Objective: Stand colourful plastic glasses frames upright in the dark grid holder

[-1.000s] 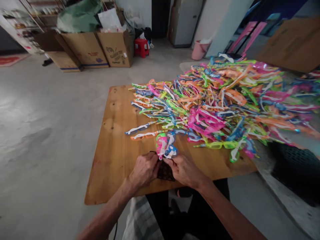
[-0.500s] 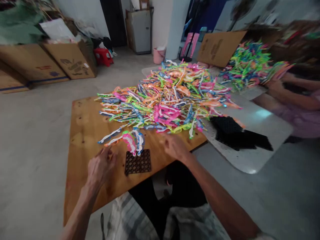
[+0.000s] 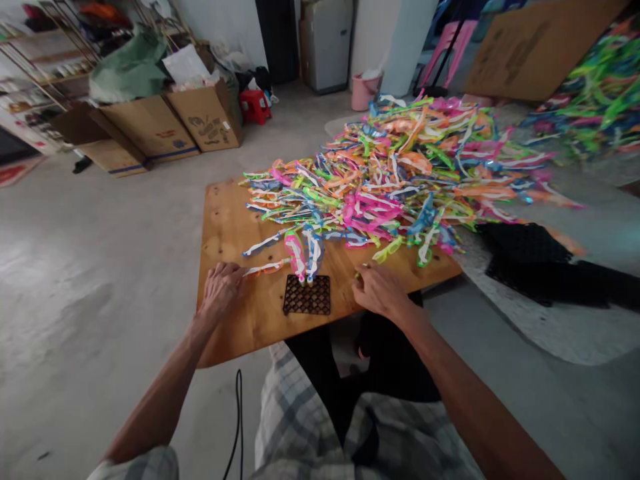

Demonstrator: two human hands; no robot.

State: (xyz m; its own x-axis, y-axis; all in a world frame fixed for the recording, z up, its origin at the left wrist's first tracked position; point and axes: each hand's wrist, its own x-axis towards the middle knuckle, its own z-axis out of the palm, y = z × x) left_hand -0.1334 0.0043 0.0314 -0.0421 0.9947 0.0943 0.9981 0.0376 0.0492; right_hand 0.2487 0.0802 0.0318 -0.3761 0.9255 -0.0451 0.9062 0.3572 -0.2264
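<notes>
My left hand (image 3: 223,285) rests on the wooden table with its fingers closed at the near end of a slim orange-and-white plastic piece (image 3: 267,268). My right hand (image 3: 377,288) is pinched just above the table to the right; a small yellowish bit shows at its fingertips, too small to name. Between the hands lies a black lattice tray (image 3: 307,301). A pink-and-white piece (image 3: 295,253) and a blue-and-white piece (image 3: 313,252) have their lower ends at its far edge. Another blue-and-white piece (image 3: 263,244) lies farther left.
A big heap of bright plastic pieces (image 3: 380,173) covers the far part of the wooden table (image 3: 220,227). Black trays (image 3: 530,243) are stacked on a pale table at the right. Cardboard boxes (image 3: 207,120), a red stool (image 3: 255,107) and a pink bucket (image 3: 365,92) stand beyond.
The view has swung left, so the scene sits farther right. My left hand has reached the end of the orange-and-white piece. My right hand stays pinched, near the table's front edge.
</notes>
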